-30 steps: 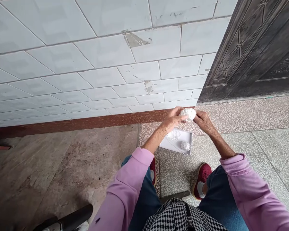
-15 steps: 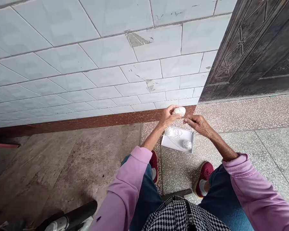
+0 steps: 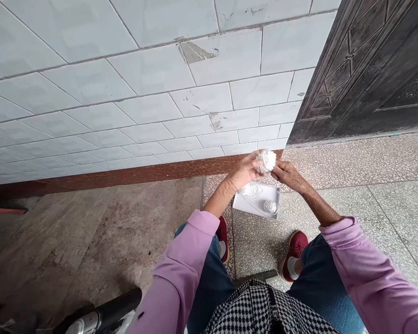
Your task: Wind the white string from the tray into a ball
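Note:
My left hand (image 3: 245,170) is closed round a ball of white yarn (image 3: 266,161), held up in front of the wall's foot. Close against the ball's right side, my right hand (image 3: 288,175) has its thumb and forefinger pinched together; what they hold, likely too thin to see, I cannot make out. Beneath both hands a shallow white box (image 3: 252,211) sits on the floor. Loose loops of white yarn (image 3: 253,192) lie in its left part, and a smaller yarn ball (image 3: 271,207) rests in its right corner. My left hand partly covers the box's far left corner.
A white tiled wall (image 3: 146,111) with chipped tiles stands ahead, with a dark carved door (image 3: 369,79) to the right. My red shoes (image 3: 296,253) flank the box on the speckled floor (image 3: 348,208). A black tube-like object (image 3: 120,304) lies at lower left.
The ball of yarn has turned in my left hand and shifted slightly right. My right hand has come up against the ball from a small distance away.

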`<state>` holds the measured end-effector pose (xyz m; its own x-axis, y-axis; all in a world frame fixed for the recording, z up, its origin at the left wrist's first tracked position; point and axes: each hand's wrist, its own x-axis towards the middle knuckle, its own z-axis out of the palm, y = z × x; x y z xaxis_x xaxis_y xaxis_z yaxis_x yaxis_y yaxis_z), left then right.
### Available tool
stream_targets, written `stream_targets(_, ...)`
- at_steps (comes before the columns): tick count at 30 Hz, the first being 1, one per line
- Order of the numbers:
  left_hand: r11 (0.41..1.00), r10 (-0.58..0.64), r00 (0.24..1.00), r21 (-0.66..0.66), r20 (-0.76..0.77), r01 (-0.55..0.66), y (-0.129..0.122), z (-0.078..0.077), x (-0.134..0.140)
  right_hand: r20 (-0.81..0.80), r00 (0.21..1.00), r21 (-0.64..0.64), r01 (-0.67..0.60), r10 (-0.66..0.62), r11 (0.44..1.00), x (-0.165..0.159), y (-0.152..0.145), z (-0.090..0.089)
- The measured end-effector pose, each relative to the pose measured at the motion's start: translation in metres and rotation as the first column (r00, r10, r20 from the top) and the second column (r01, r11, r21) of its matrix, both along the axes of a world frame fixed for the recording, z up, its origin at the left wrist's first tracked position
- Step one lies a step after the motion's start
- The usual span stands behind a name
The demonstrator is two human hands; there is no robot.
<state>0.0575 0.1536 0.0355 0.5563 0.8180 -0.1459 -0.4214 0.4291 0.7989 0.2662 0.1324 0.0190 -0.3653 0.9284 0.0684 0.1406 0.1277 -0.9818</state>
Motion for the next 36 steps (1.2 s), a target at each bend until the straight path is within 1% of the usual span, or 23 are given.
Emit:
stream_targets(2, 0.991, 0.124, 0.989, -0.056, 0.075, -0.12, 0.005, 0.004, -0.004, 0.014, 0.997, -0.059, -0.069, 0.07, 0.996, 0.0, 0.001, -0.003)
stream_targets(4, 0.959, 0.269, 0.953, -0.128, 0.14, -0.252, 0.013, 0.01, -0.015, 0.015, 0.996, -0.113, -0.081, 0.084, 0.99, 0.007, 0.004, -0.005)
stream_targets(7, 0.868, 0.487, 0.847, -0.226, 0.213, -0.442, 0.027, 0.02, -0.042, 0.017, 1.0, -0.165, -0.002, 0.005, 0.986, 0.031, 0.01, -0.006)
stream_targets(10, 0.759, 0.648, 0.726, -0.279, 0.232, -0.588, 0.039, 0.025, -0.074, 0.018, 0.995, -0.209, 0.102, -0.1, 0.973, 0.067, 0.015, -0.011)
stream_targets(13, 0.64, 0.768, 0.602, -0.31, 0.219, -0.703, 0.045, 0.026, -0.104, 0.03, 0.978, -0.238, 0.207, -0.206, 0.949, 0.106, 0.018, -0.022)
stream_targets(15, 0.576, 0.817, 0.537, -0.316, 0.209, -0.754, 0.046, 0.026, -0.119, 0.046, 0.958, -0.247, 0.285, -0.282, 0.926, 0.128, 0.02, -0.032)
stream_targets(16, 0.558, 0.83, 0.519, -0.31, 0.203, -0.77, 0.046, 0.026, -0.125, 0.054, 0.948, -0.247, 0.316, -0.313, 0.916, 0.136, 0.02, -0.036)
stream_targets(18, 0.548, 0.836, 0.516, -0.275, 0.185, -0.79, 0.045, 0.025, -0.132, 0.091, 0.933, -0.234, 0.36, -0.349, 0.903, 0.148, 0.022, -0.047)
stream_targets(20, 0.555, 0.832, 0.533, -0.212, 0.155, -0.805, 0.044, 0.021, -0.132, 0.219, 0.905, -0.171, 0.405, -0.366, 0.898, 0.153, 0.024, -0.056)
stream_targets(21, 0.563, 0.826, 0.547, -0.171, 0.136, -0.808, 0.043, 0.019, -0.129, 0.3, 0.878, -0.125, 0.423, -0.372, 0.897, 0.154, 0.025, -0.06)
stream_targets(22, 0.585, 0.811, 0.575, -0.125, 0.108, -0.802, 0.041, 0.016, -0.126, 0.376, 0.846, -0.078, 0.435, -0.377, 0.897, 0.153, 0.026, -0.064)
stream_targets(23, 0.621, 0.784, 0.617, -0.077, 0.071, -0.78, 0.039, 0.012, -0.121, 0.435, 0.817, -0.037, 0.436, -0.378, 0.899, 0.151, 0.027, -0.067)
stream_targets(24, 0.673, 0.74, 0.673, -0.031, 0.025, -0.739, 0.037, 0.009, -0.115, 0.471, 0.799, -0.008, 0.428, -0.374, 0.904, 0.147, 0.029, -0.069)
stream_targets(26, 0.798, 0.602, 0.794, 0.044, -0.077, -0.601, 0.033, 0.002, -0.1, 0.489, 0.798, 0.014, 0.396, -0.352, 0.918, 0.135, 0.031, -0.069)
stream_targets(27, 0.853, 0.522, 0.844, 0.069, -0.121, -0.517, 0.03, -0.001, -0.092, 0.481, 0.811, 0.017, 0.37, -0.332, 0.929, 0.125, 0.031, -0.068)
stream_targets(28, 0.896, 0.444, 0.882, 0.09, -0.155, -0.435, 0.028, -0.003, -0.083, 0.458, 0.835, 0.013, 0.335, -0.304, 0.942, 0.114, 0.032, -0.065)
stream_targets(30, 0.946, 0.318, 0.926, 0.123, -0.201, -0.299, 0.024, -0.007, -0.064, 0.359, 0.908, -0.023, 0.24, -0.216, 0.97, 0.086, 0.032, -0.059)
stream_targets(32, 0.969, 0.229, 0.946, 0.145, -0.231, -0.199, 0.019, -0.009, -0.046, 0.211, 0.972, -0.073, 0.117, -0.1, 0.99, 0.055, 0.031, -0.053)
stream_targets(33, 0.975, 0.197, 0.951, 0.152, -0.24, -0.163, 0.017, -0.01, -0.038, 0.139, 0.989, -0.093, 0.057, -0.044, 0.994, 0.04, 0.03, -0.049)
stream_targets(34, 0.978, 0.172, 0.955, 0.158, -0.242, -0.136, 0.015, -0.01, -0.031, 0.078, 0.997, -0.108, 0.007, 0.001, 0.994, 0.026, 0.029, -0.047)
stream_targets(36, 0.979, 0.161, 0.96, 0.163, -0.228, -0.125, 0.013, -0.011, -0.02, 0.005, 0.998, -0.116, -0.062, 0.063, 0.991, 0.003, 0.025, -0.042)
